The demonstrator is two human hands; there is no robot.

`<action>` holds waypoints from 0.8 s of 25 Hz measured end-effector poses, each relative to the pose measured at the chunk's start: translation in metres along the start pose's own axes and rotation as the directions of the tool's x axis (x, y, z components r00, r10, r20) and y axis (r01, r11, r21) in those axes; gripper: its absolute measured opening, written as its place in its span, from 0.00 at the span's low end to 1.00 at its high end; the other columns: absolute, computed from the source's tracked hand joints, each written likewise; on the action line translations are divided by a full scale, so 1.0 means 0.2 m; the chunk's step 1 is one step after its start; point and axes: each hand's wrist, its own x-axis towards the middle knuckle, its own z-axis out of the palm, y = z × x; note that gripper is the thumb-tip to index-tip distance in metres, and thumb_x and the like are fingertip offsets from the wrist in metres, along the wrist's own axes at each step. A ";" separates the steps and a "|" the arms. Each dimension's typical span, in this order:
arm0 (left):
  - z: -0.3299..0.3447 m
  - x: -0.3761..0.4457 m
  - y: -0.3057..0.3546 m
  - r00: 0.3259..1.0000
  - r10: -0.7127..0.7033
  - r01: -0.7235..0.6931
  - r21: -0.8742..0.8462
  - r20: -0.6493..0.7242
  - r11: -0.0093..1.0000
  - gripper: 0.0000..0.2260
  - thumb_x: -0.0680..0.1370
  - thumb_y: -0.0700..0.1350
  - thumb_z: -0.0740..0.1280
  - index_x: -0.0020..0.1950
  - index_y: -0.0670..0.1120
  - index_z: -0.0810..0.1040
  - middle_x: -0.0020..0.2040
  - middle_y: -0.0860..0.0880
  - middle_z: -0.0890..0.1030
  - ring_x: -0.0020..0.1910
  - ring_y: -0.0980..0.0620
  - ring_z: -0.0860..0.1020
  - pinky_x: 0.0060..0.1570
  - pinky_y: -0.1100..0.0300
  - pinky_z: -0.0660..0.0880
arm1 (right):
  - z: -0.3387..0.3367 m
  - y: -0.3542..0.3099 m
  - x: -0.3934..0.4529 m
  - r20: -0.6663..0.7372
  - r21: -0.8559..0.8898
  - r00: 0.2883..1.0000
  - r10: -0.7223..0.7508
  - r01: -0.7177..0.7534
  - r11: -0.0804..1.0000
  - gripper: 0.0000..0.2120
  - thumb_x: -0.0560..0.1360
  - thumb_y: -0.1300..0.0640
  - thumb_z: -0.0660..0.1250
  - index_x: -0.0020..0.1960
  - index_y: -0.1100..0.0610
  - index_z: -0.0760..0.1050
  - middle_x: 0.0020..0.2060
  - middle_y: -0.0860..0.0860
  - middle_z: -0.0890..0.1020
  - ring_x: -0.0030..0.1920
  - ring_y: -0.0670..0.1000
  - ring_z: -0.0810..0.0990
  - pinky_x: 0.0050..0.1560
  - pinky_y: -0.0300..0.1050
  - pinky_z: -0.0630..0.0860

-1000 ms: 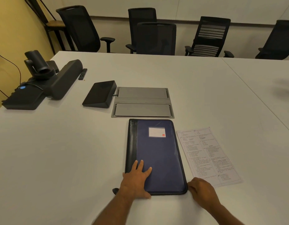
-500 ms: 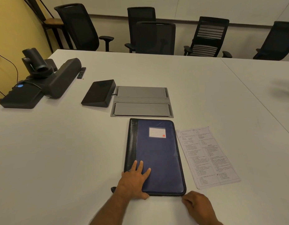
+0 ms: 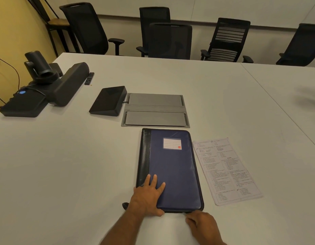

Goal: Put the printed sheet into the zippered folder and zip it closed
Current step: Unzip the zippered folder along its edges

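A: So, what changed?
B: The right hand point(image 3: 202, 225) slid left along the near edge of the zippered folder point(image 3: 172, 167), apparently pinching the zipper pull; the flat left hand point(image 3: 147, 197) presses the cover.
A: And the printed sheet point(image 3: 227, 170)?
B: Untouched on the surface point(image 3: 64, 174), beyond that grip, so unzipping comes first.

No words can be made out: the sheet point(image 3: 227, 171) carries print too small to read, and the folder's label point(image 3: 172, 143) shows only blank ruled lines.

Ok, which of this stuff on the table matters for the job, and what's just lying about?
Job:
zippered folder
printed sheet
left hand flat on the folder
right hand at its near edge

Lying about:
conference camera
speaker bar
black console
remote
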 end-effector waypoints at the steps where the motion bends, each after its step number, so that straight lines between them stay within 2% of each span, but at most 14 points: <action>1: 0.00 0.00 0.00 1.000 -0.001 0.001 -0.001 -0.002 1.000 0.46 0.72 0.69 0.65 0.79 0.56 0.42 0.80 0.46 0.39 0.78 0.37 0.40 0.71 0.34 0.60 | 0.00 -0.02 0.00 0.020 0.005 1.000 0.004 -0.004 1.000 0.12 0.74 0.47 0.66 0.55 0.46 0.82 0.51 0.46 0.85 0.51 0.49 0.83 0.49 0.30 0.67; 4: 0.01 0.01 0.01 1.000 -0.007 0.007 -0.009 -0.005 1.000 0.46 0.72 0.69 0.65 0.79 0.55 0.42 0.80 0.45 0.39 0.78 0.37 0.40 0.71 0.34 0.60 | 0.04 -0.09 0.03 0.056 0.015 0.998 0.018 -0.018 1.000 0.14 0.75 0.46 0.64 0.58 0.47 0.80 0.55 0.46 0.83 0.54 0.48 0.81 0.56 0.34 0.71; 7: 0.01 0.01 0.02 1.000 -0.019 0.019 -0.013 -0.007 1.000 0.46 0.72 0.69 0.65 0.79 0.55 0.42 0.80 0.45 0.40 0.78 0.37 0.41 0.71 0.34 0.60 | 0.06 -0.14 0.04 0.102 0.029 0.988 0.113 -0.117 0.993 0.16 0.77 0.47 0.63 0.62 0.49 0.77 0.59 0.47 0.81 0.58 0.48 0.79 0.62 0.37 0.69; 12: 0.02 0.01 0.03 0.999 -0.036 0.036 -0.024 -0.029 0.999 0.45 0.72 0.69 0.64 0.79 0.56 0.42 0.80 0.46 0.39 0.78 0.38 0.40 0.71 0.34 0.58 | 0.05 -0.15 0.06 0.127 0.029 0.973 0.193 -0.199 0.980 0.15 0.77 0.47 0.63 0.61 0.49 0.77 0.59 0.47 0.81 0.58 0.48 0.79 0.62 0.36 0.69; 15: 0.02 -0.01 0.04 0.998 -0.042 0.041 -0.035 -0.039 0.999 0.46 0.72 0.68 0.66 0.79 0.56 0.41 0.80 0.47 0.38 0.78 0.38 0.39 0.72 0.34 0.57 | 0.03 -0.15 0.07 0.164 0.057 0.949 0.269 -0.281 0.958 0.17 0.78 0.46 0.61 0.64 0.49 0.75 0.62 0.49 0.79 0.61 0.49 0.77 0.65 0.38 0.68; 20: 0.00 0.00 0.00 1.000 0.022 -0.021 0.002 -0.017 1.000 0.45 0.73 0.65 0.67 0.79 0.54 0.43 0.80 0.45 0.41 0.78 0.37 0.42 0.71 0.36 0.61 | 0.00 -0.14 0.08 0.207 0.049 0.927 0.314 -0.330 0.943 0.18 0.78 0.48 0.61 0.65 0.52 0.75 0.62 0.52 0.79 0.62 0.52 0.77 0.66 0.41 0.68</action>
